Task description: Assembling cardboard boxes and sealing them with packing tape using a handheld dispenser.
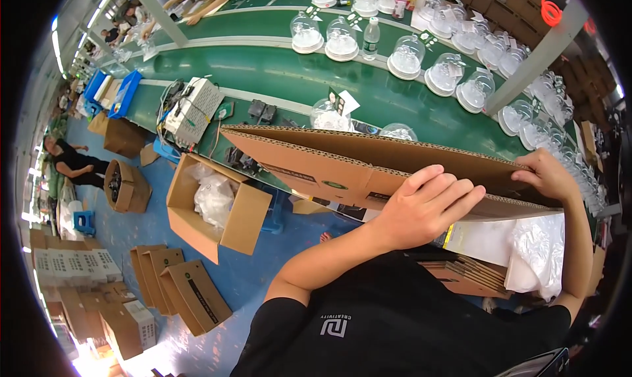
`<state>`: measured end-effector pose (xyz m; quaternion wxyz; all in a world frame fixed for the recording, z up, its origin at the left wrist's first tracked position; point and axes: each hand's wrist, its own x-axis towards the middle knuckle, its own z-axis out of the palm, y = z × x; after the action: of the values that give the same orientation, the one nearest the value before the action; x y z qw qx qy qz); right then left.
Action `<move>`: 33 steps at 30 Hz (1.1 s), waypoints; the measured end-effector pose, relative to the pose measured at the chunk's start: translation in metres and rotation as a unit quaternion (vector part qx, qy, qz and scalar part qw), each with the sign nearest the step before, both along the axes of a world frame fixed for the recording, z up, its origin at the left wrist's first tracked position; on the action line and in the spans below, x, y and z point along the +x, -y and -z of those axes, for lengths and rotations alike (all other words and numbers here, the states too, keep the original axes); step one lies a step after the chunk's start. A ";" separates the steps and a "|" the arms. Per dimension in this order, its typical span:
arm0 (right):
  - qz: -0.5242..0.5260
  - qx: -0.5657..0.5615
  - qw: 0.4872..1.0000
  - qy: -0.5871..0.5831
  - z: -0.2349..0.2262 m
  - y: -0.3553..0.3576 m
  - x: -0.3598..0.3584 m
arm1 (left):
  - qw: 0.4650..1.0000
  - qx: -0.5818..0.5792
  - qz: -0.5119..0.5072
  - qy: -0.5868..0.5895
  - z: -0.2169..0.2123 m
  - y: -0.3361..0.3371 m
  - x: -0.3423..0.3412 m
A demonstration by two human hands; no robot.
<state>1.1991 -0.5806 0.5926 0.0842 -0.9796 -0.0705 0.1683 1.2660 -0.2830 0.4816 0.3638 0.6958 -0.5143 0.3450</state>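
In front of my body a brown cardboard box (316,163) is tilted, its two long walls standing a narrow gap apart. My left hand (428,209) lies against its near wall, with the fingers hooked over the top edge. At the right end, my right hand (550,176) grips the far wall's edge between thumb and fingers. The inside of the box is mostly shaded. Below its right end, a clear plastic bag (536,248) lies beside a stack of flat cardboard (464,277).
A green conveyor (257,71) carries several clear domes on white bases (342,38). An open carton (243,222) with white plastic inside stands left, near folded cartons (194,296) on the blue floor. A white electronic unit (194,110) sits at the bench edge. Another person (76,163) is far left.
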 end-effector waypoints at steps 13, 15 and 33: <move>-0.034 0.009 0.964 0.262 0.003 -0.112 -0.017 | 0.820 -0.342 -0.306 -0.344 0.162 -0.213 0.053; -0.011 0.068 0.955 0.288 -0.005 -0.111 -0.013 | 0.738 -0.376 -0.321 -0.458 0.227 -0.234 0.031; 0.459 0.600 0.400 0.519 0.266 0.061 -0.141 | 0.951 0.050 0.153 -0.264 -0.044 -0.134 0.046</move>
<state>1.0577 -0.6419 0.3263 0.6624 -0.4605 0.2767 -0.5221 1.3116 -0.1488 0.5254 0.5003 0.6919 -0.5167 0.0628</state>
